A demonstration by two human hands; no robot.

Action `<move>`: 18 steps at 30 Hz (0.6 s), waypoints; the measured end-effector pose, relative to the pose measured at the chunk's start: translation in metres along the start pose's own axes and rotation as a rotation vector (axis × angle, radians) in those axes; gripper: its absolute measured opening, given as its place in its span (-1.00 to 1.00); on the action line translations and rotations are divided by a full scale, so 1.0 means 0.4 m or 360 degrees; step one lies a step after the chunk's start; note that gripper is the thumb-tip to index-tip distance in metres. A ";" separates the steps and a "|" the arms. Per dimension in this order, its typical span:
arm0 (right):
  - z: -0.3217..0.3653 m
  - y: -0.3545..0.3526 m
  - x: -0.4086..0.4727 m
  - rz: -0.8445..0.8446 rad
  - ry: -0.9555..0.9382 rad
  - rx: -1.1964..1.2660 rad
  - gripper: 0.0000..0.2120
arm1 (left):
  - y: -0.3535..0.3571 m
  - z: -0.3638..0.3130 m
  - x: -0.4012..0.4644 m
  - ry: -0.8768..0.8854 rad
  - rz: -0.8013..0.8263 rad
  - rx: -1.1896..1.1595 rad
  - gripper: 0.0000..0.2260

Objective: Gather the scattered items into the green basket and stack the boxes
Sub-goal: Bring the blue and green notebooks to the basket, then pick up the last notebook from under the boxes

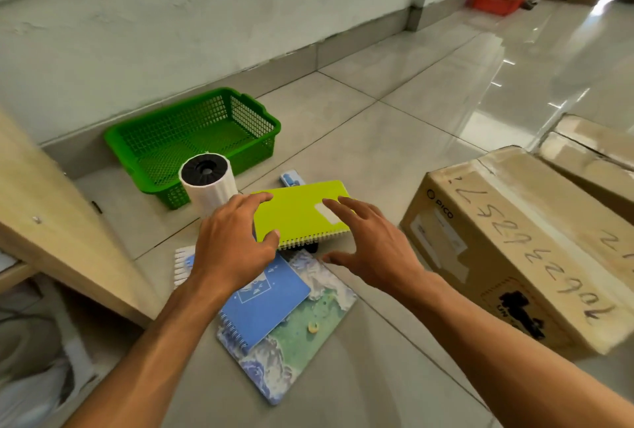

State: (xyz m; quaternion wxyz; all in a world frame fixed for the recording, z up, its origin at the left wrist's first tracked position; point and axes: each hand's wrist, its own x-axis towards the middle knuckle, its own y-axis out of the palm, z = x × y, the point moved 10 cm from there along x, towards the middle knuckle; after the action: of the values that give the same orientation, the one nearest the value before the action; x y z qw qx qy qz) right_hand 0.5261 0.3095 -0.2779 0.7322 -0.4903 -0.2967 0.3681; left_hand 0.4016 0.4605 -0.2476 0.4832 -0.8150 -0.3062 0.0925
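three notebooks (302, 215), two boxes (507, 239), one basket (192, 139)

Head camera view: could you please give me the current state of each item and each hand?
green basket: upright on the floor, empty
yellow-green notebook: closed, both hands over it
blue notebook: closed, lying on the painted pad
painted pad: flat on the floor
white cylinder: standing upright beside the basket
cardboard box: closed, taped, unstacked
left hand: open
right hand: open
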 end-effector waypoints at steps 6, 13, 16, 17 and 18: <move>-0.089 -0.116 -0.106 0.0023 0.0044 0.0005 -0.03 | 0.036 -0.166 -0.017 0.0315 0.0118 0.0124 -0.44; -0.195 -0.246 -0.332 -0.0175 0.0132 -0.0046 -0.05 | 0.058 -0.388 -0.081 0.0646 0.0149 0.0066 -0.42; -0.247 -0.279 -0.453 -0.0235 0.0229 -0.0037 -0.08 | 0.106 -0.493 -0.130 0.0838 0.0215 0.0090 -0.42; -0.265 -0.291 -0.494 -0.0246 0.0265 -0.0033 -0.09 | 0.124 -0.532 -0.149 0.0905 0.0238 0.0084 -0.41; -0.283 -0.304 -0.532 -0.0259 0.0300 -0.0035 -0.10 | 0.143 -0.571 -0.169 0.0970 0.0264 0.0072 -0.41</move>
State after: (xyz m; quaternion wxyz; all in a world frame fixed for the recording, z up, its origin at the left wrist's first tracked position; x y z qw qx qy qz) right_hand 0.5287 0.0463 -0.2187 0.7788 -0.5051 -0.2694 0.2565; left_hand 0.4731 0.2340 -0.1880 0.5616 -0.8163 -0.0777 -0.1102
